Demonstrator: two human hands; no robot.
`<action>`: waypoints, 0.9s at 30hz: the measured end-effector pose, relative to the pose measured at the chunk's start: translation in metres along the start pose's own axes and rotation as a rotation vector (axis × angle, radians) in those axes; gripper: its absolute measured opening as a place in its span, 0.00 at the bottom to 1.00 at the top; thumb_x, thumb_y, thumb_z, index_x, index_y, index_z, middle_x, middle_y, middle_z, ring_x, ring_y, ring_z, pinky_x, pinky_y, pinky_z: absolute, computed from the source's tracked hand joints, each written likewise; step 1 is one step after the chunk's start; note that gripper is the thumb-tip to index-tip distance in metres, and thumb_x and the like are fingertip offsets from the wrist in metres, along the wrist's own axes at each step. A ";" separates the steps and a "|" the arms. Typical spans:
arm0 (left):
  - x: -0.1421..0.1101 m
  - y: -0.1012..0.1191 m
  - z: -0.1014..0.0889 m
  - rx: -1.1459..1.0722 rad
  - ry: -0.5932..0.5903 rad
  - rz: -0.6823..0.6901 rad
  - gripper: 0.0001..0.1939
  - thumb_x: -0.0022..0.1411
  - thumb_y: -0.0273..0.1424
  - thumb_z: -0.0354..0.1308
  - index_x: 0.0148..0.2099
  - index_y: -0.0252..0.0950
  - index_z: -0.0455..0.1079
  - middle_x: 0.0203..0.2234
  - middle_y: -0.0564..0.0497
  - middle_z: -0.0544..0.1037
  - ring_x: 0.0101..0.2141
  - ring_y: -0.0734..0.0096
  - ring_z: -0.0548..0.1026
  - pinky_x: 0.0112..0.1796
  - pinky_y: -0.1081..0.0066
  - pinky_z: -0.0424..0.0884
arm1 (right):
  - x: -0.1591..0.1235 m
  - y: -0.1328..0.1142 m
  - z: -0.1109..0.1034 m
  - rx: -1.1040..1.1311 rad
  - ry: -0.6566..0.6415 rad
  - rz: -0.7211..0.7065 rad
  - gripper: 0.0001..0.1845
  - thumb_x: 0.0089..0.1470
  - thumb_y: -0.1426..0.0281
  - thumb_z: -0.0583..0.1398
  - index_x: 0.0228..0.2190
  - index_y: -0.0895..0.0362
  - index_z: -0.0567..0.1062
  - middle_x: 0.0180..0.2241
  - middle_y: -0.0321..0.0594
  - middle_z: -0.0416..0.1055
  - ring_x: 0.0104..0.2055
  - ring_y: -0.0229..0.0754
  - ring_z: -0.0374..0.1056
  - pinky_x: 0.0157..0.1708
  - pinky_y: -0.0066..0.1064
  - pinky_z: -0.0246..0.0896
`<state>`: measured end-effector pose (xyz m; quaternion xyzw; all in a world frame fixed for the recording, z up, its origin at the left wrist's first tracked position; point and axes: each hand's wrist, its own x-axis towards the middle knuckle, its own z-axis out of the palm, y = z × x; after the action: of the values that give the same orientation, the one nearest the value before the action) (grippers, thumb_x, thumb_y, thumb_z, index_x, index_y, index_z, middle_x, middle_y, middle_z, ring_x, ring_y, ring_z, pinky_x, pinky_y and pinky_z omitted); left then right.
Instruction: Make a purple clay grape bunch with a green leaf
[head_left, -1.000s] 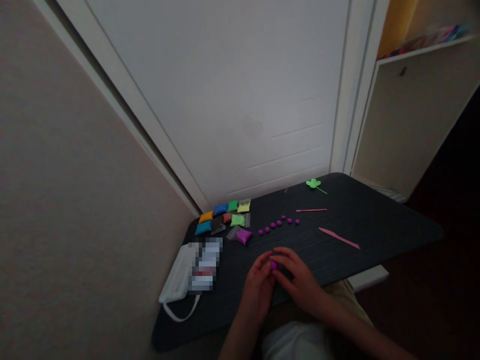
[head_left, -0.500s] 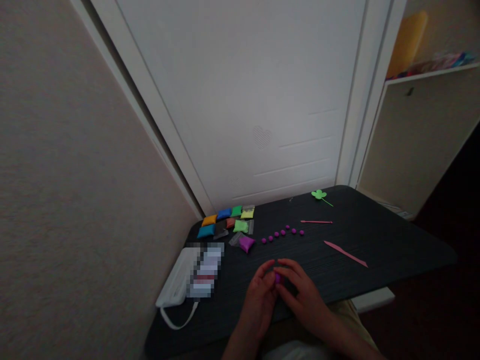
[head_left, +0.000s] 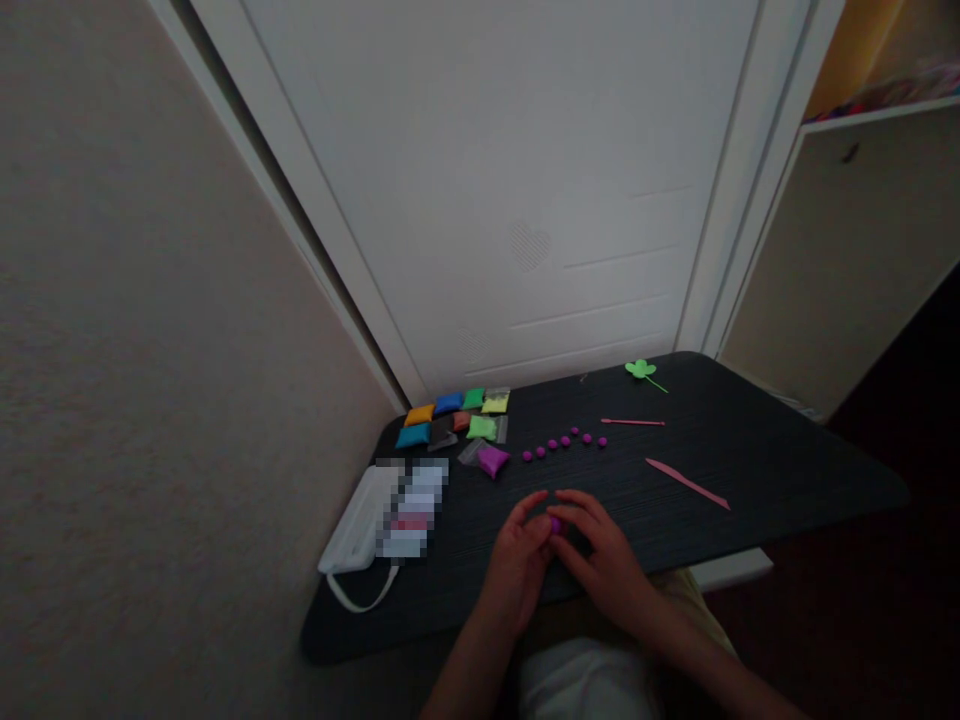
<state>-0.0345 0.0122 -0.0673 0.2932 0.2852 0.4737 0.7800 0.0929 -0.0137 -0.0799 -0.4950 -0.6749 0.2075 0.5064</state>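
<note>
Between the fingertips of both my hands is a small purple clay ball. My left hand pinches it from the left side, and my right hand has its thumb and index finger on it from the right. Beyond my hands, a curved row of several purple clay balls lies on the dark table. To the left of that row sits an opened bag of purple clay.
Several coloured clay packets lie at the back left. A white case with a strap is beside a blurred card. On the right are a pink clay knife, a thin pink tool and a green clay clover.
The view has tilted down slightly, so the table sits higher in the picture. Both hands keep the same hold on the purple ball.
</note>
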 end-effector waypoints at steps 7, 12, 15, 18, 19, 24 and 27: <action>0.000 0.000 -0.001 0.001 -0.012 0.017 0.19 0.53 0.25 0.56 0.48 0.35 0.62 0.32 0.49 0.73 0.33 0.76 0.71 0.37 0.73 0.66 | 0.000 -0.003 -0.002 -0.008 0.003 0.007 0.15 0.50 0.74 0.55 0.41 0.52 0.69 0.46 0.42 0.62 0.50 0.43 0.59 0.50 0.40 0.56; 0.001 -0.001 -0.001 0.019 -0.005 0.001 0.19 0.52 0.26 0.57 0.48 0.34 0.63 0.34 0.48 0.73 0.33 0.74 0.72 0.37 0.73 0.66 | -0.001 -0.002 -0.001 0.009 0.028 -0.010 0.14 0.50 0.74 0.55 0.41 0.53 0.69 0.46 0.43 0.62 0.50 0.43 0.59 0.50 0.40 0.56; 0.001 -0.002 -0.002 0.035 -0.011 0.006 0.18 0.53 0.25 0.56 0.48 0.34 0.63 0.32 0.48 0.74 0.32 0.75 0.72 0.36 0.73 0.66 | -0.001 -0.002 0.000 0.019 0.030 -0.010 0.15 0.50 0.74 0.56 0.41 0.53 0.69 0.46 0.43 0.63 0.49 0.42 0.59 0.50 0.39 0.56; 0.001 -0.003 -0.003 0.039 -0.020 0.008 0.17 0.53 0.24 0.55 0.47 0.33 0.63 0.31 0.49 0.74 0.32 0.76 0.72 0.36 0.74 0.66 | 0.000 -0.003 -0.001 0.026 0.025 -0.023 0.16 0.49 0.73 0.57 0.42 0.53 0.68 0.46 0.43 0.63 0.50 0.43 0.59 0.49 0.39 0.56; 0.001 -0.003 -0.003 0.036 -0.024 0.008 0.17 0.53 0.24 0.55 0.47 0.33 0.63 0.31 0.49 0.74 0.32 0.76 0.72 0.36 0.74 0.66 | 0.000 -0.003 -0.001 0.029 0.023 -0.025 0.17 0.49 0.73 0.57 0.43 0.52 0.68 0.46 0.43 0.63 0.50 0.43 0.59 0.49 0.39 0.56; 0.000 -0.001 -0.001 0.016 -0.035 -0.004 0.16 0.55 0.25 0.53 0.48 0.33 0.63 0.32 0.48 0.74 0.33 0.74 0.72 0.37 0.73 0.66 | 0.000 -0.002 -0.002 0.038 0.015 -0.016 0.15 0.49 0.74 0.56 0.42 0.52 0.69 0.46 0.42 0.63 0.49 0.42 0.59 0.49 0.39 0.57; 0.000 -0.001 -0.001 0.014 -0.039 -0.005 0.16 0.55 0.25 0.53 0.48 0.32 0.63 0.32 0.48 0.74 0.33 0.74 0.72 0.36 0.73 0.67 | -0.001 -0.003 -0.002 0.037 0.019 -0.011 0.15 0.49 0.74 0.56 0.41 0.52 0.69 0.46 0.42 0.63 0.49 0.42 0.59 0.49 0.39 0.56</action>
<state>-0.0344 0.0121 -0.0683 0.3070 0.2740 0.4638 0.7846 0.0936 -0.0159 -0.0770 -0.4837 -0.6689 0.2125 0.5230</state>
